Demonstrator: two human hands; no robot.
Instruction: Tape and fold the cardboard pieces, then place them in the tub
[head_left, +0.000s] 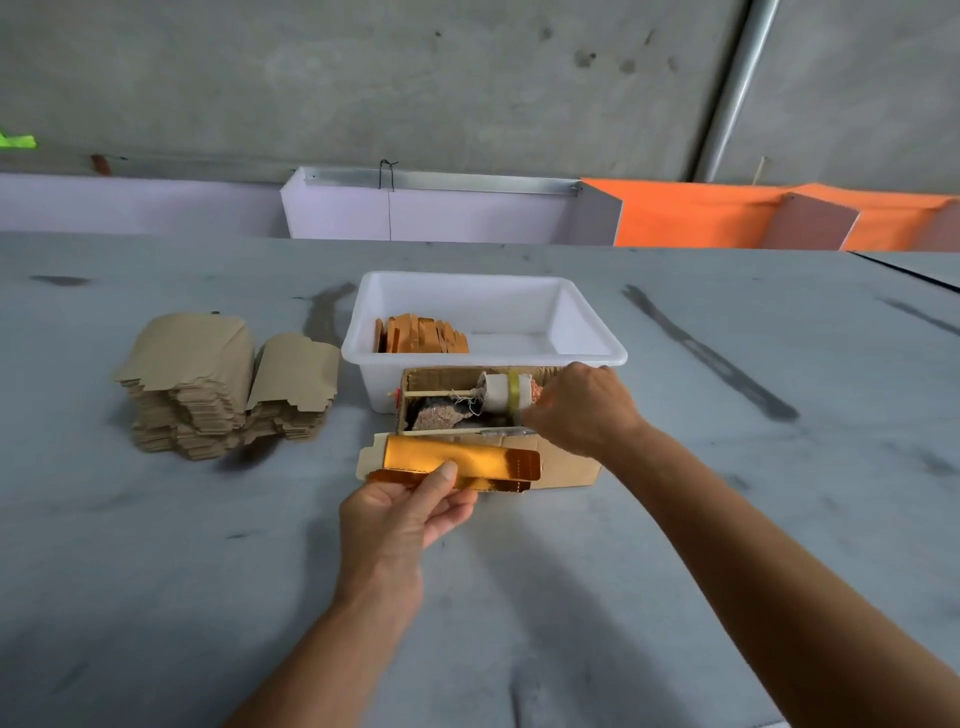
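With some folded pieces (422, 335) in the tub (592, 332) and a tall stack (208, 384) left, my left hand (410, 514) pinches a gold piece (462, 465) while my right hand (582, 408) pulls tape from the roll (506, 392).

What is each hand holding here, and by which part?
The left hand pinches the gold cardboard piece at its near edge, thumb on top. The right hand is at the tape roll; its fingertips are hidden, so its grip cannot be told.
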